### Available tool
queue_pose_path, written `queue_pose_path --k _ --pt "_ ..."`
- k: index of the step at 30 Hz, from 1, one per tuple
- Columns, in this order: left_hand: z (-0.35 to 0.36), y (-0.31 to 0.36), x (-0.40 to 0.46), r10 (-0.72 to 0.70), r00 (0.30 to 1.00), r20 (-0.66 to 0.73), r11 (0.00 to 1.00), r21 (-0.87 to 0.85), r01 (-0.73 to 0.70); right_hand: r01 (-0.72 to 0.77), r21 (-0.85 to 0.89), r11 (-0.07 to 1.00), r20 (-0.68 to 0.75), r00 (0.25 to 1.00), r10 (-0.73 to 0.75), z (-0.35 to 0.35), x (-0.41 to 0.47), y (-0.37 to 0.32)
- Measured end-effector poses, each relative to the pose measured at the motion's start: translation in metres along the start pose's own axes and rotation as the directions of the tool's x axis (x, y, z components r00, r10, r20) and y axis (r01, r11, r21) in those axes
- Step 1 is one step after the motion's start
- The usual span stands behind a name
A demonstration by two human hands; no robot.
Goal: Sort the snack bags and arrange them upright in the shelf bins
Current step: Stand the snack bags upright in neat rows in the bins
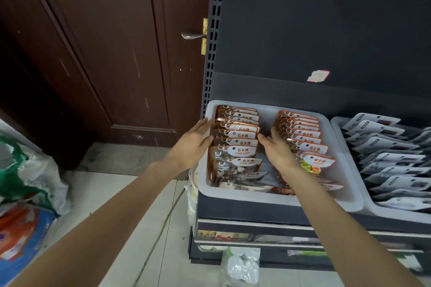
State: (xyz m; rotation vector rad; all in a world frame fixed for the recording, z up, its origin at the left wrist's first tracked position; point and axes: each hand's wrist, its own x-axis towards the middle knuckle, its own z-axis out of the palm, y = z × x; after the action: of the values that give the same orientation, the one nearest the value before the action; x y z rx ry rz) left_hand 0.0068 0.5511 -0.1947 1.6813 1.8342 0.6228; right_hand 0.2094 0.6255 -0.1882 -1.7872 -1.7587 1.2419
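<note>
At the frame's centre, the left hand (194, 141) and right hand (278, 148), fingers straight, press either side of the upright row of stone candy bags (235, 137) (white bin (275, 196), left compartment).

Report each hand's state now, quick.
Left hand: open, flat against the stone candy bags.
Right hand: open, fingers straight between the two rows.

The brown bags (234, 137) in the middle of the frame have white tags that say "石头糖" and "STONE CANDY". Just to their right, the front orange bag (313, 163) says "SUGAR". Words on the white bags (384, 147) at far right are too small to read.
</note>
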Motion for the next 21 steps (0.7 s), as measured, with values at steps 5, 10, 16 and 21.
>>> queue_pose_path --k 5,10,16,21 --pt "0.017 -0.004 -0.010 -0.063 0.996 0.058 0.992 0.113 0.056 -0.050 0.035 0.998 0.136 0.990 0.045 0.016 -0.021 0.014" --pt "0.029 0.004 0.003 0.002 0.996 0.086 0.905 0.423 -0.038 -0.100 0.110 0.989 0.157 0.984 0.082 0.033 -0.022 0.019" --pt "0.020 0.005 0.004 0.000 0.995 0.098 0.998 0.064 -0.007 -0.020 -0.073 0.997 0.147 0.989 0.031 0.019 -0.026 0.018" --pt "0.020 0.005 0.010 -0.016 1.000 0.019 0.998 0.068 0.014 0.255 -0.240 0.937 0.044 0.967 -0.252 0.005 -0.017 0.013"
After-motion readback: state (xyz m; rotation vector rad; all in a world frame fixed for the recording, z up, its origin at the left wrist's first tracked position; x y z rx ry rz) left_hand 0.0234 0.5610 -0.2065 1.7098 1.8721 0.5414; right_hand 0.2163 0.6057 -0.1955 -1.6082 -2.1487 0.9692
